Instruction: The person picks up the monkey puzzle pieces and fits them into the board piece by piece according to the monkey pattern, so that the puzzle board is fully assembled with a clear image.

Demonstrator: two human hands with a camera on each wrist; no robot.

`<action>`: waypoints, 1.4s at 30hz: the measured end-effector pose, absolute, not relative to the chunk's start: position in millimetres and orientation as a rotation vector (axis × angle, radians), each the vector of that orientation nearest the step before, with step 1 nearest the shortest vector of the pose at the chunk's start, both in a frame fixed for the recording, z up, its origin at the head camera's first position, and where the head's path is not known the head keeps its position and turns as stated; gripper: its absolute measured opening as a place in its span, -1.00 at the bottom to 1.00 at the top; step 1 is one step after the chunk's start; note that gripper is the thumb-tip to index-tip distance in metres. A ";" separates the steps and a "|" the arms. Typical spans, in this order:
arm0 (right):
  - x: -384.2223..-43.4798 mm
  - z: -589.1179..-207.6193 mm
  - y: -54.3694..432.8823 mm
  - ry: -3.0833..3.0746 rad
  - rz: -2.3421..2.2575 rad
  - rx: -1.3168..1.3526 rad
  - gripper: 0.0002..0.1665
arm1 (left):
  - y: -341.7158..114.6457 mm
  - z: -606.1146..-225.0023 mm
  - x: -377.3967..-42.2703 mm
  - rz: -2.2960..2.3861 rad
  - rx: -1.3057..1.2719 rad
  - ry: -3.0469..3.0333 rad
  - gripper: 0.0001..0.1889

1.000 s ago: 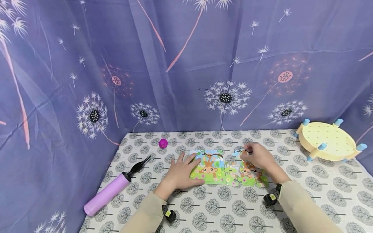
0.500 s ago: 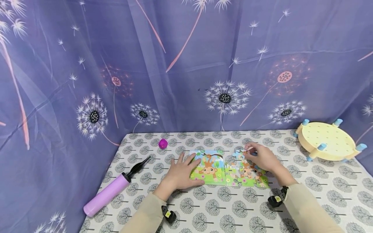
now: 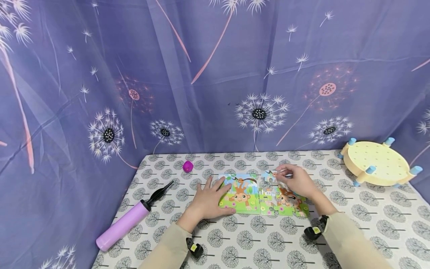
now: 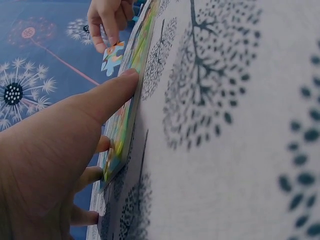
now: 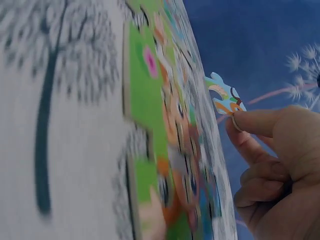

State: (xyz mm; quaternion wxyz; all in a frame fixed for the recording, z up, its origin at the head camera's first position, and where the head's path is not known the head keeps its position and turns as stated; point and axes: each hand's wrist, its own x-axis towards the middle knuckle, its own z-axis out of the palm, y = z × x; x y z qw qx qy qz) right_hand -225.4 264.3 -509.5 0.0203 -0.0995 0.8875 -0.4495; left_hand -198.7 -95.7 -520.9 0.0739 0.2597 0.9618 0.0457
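My right hand (image 3: 298, 182) pinches a jigsaw puzzle piece (image 5: 226, 96) between thumb and forefinger, its blue and orange printed side showing in the right wrist view. The piece is raised above the table, over the far side of the partly joined jigsaw puzzle (image 3: 285, 203). Some joined pieces show a monkey on green grass. My left hand (image 3: 209, 201) rests with spread fingers on the left edge of a flat monkey picture board (image 3: 240, 194), which lies just left of the joined pieces. In the left wrist view, the left thumb (image 4: 117, 92) lies along the board's near edge.
A purple hand pump (image 3: 124, 225) with a black nozzle lies at the left. Behind it sits a small magenta object (image 3: 187, 166). At the far right is an upturned yellow stool-like thing (image 3: 377, 160) with blue-tipped legs. A purple dandelion curtain (image 3: 215, 93) hangs behind the tree-print tablecloth (image 3: 248, 243).
My right hand has lifted the puzzle piece and shifted it slightly left, away from the joined pieces. The left hand stays in place on the picture board.
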 end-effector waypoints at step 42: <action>-247.0 -512.8 144.0 2.548 -1.421 -0.198 -0.67 | -94.6 -519.1 -200.0 0.121 0.753 2.896 0.14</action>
